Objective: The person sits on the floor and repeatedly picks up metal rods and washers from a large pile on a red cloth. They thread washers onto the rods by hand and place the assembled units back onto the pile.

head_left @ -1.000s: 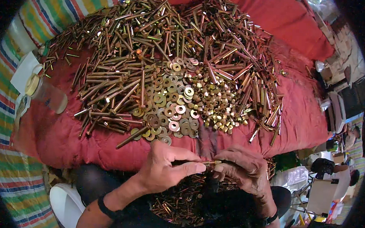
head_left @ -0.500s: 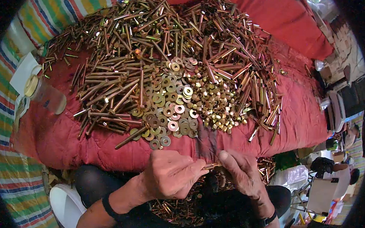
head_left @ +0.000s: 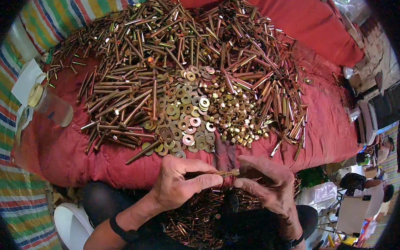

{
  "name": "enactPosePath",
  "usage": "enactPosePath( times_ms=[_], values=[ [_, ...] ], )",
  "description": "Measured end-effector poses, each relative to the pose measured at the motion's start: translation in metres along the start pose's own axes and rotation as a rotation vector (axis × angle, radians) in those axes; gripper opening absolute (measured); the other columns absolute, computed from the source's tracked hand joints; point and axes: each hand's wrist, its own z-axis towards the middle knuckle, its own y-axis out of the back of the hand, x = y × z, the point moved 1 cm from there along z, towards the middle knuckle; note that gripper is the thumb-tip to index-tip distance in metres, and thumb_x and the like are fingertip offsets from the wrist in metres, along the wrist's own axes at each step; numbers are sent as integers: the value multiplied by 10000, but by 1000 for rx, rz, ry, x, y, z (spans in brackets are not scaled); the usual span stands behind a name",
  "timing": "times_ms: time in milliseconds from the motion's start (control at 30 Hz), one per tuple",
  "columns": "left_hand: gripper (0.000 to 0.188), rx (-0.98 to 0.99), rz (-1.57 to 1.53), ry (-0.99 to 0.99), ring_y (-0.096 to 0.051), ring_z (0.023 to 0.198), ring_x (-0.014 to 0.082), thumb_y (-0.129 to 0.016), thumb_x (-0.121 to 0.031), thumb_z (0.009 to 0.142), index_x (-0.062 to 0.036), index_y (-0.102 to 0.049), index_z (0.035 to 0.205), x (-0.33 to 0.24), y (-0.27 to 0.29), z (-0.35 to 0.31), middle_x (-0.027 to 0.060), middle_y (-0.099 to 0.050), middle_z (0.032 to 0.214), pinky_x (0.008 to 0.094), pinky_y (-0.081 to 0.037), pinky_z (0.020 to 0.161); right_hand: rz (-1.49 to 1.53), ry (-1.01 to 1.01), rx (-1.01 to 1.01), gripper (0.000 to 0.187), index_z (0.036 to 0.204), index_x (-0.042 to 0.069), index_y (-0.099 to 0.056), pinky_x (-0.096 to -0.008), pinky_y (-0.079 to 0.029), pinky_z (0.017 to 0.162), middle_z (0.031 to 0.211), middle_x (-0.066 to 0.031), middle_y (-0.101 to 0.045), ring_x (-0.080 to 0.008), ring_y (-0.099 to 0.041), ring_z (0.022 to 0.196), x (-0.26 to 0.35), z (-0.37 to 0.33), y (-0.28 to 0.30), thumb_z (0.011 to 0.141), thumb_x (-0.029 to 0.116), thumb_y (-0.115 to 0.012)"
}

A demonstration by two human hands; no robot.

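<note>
My left hand pinches a brass-coloured bolt between thumb and forefinger, its tip pointing right. A wider piece, perhaps a nut, shows at that tip. My right hand is open around the tip, thumb below and fingers above, apart from it. Just beyond my hands, on the red padded cover, lie flat round washers. To their right is a heap of small cone-shaped nuts. Long bolts lie to the left, and metal tubes to the right.
More fasteners lie below my hands, between my legs. A clear jar with a pale lid leans at the left, near striped sheeting. A white basin stands at lower left. Boxes and a white board are at the right.
My right thumb and fingers have spread apart and let go of the bolt's tip. My left hand has turned slightly and still holds the bolt.
</note>
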Motion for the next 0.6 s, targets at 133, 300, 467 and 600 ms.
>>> enactPosePath(
  times_ms=[133,300,467,600],
  values=[
    [168,32,38,38,-692,725,77,-816,-125,911,24,-811,987,2,-1,-1,77,-789,813,253,-532,646,-87,63,33,310,1173,-9,-760,-282,-589,799,978,-79,-754,-141,-725,871,0,-1,-1,876,42,-834],
    [175,47,-16,-3,-684,716,73,-817,-127,914,24,-810,1003,3,-4,-2,72,-785,812,253,-524,636,117,-113,114,205,1143,-15,-742,-302,-547,735,910,-90,-726,-161,-671,793,2,-5,-2,976,103,-752],
    [186,67,-11,35,-683,716,73,-816,-129,916,27,-807,1015,1,-5,-2,72,-782,810,247,-519,639,73,-233,70,332,999,-34,-727,-284,-485,666,816,-64,-677,-128,-600,709,5,-6,-2,1076,268,-614],
    [180,69,-48,105,-677,722,70,-812,-123,918,29,-806,1014,-1,-1,-2,60,-780,808,247,-516,639,142,-248,-38,366,961,-16,-744,-277,-511,654,790,-57,-693,-132,-659,714,7,-4,-1,1005,346,-710]
  ],
)
